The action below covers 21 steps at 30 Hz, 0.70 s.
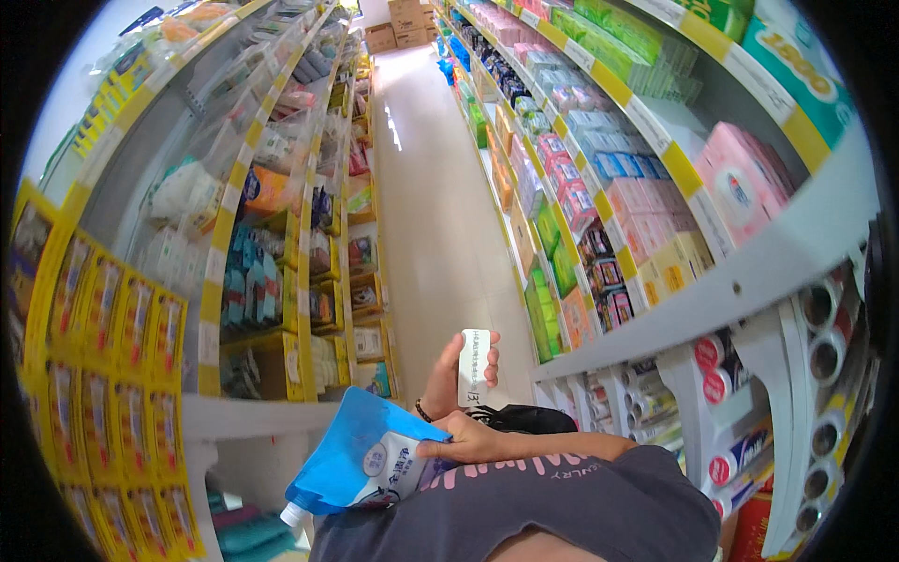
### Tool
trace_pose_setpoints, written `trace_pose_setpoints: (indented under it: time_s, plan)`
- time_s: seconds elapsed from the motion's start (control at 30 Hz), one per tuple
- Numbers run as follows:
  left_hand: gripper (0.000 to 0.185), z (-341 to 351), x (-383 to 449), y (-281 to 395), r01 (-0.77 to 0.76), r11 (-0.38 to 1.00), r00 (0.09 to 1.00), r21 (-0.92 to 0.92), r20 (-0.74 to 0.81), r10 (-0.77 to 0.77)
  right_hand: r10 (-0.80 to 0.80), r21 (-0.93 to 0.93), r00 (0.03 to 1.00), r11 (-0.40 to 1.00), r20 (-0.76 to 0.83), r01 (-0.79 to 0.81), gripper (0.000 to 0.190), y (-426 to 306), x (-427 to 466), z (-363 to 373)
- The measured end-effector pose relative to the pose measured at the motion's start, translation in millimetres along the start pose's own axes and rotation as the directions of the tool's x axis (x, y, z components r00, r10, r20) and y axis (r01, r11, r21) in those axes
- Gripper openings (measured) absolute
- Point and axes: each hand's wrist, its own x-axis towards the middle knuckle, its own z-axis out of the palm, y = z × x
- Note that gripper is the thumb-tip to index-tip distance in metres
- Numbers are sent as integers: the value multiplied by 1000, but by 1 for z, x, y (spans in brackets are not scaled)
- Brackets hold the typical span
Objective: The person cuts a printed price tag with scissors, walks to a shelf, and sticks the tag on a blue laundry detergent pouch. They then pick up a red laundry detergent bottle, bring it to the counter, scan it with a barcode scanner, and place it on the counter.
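My left hand (444, 372), with a dark beaded bracelet at its wrist, holds a small white card (474, 367) that bears handwriting. Thumb and fingers press on the card's two long edges. My right hand (463, 439) reaches across my front and grips a blue and white refill pouch (379, 449) by one end. The pouch lies tilted close against my dark T-shirt (520, 506), its white screw cap (292, 514) pointing down to the left. Most of my left forearm is hidden behind the pouch.
Shop shelving with packaged goods (256, 274) lines the left of a pale tiled aisle (442, 211). Tissue packs (646, 211) fill shelves on the right, above rolls (825, 365). Yellow hanging packs (119, 365) are at near left. Cardboard boxes (404, 24) stand at the far end.
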Motion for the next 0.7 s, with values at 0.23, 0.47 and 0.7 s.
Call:
trace_pose_setpoints:
  time_s: [0.23, 0.47, 0.7]
  plan:
    - [53, -55, 94, 112, -3, 1000, 1000, -15, 18, 3, 13, -49, 999, 999, -47, -15, 34, -14, 122, -96]
    - [54, -84, 180, 269, -99, 994, 985, -48, 139, 105, -36, -123, 998, 992, 44, 41, 43, -45, 273, -190]
    - [56, -114, 270, 365, -8, 993, 993, -118, 119, 23, 43, 41, 993, 998, 109, -48, 40, -81, 372, -290]
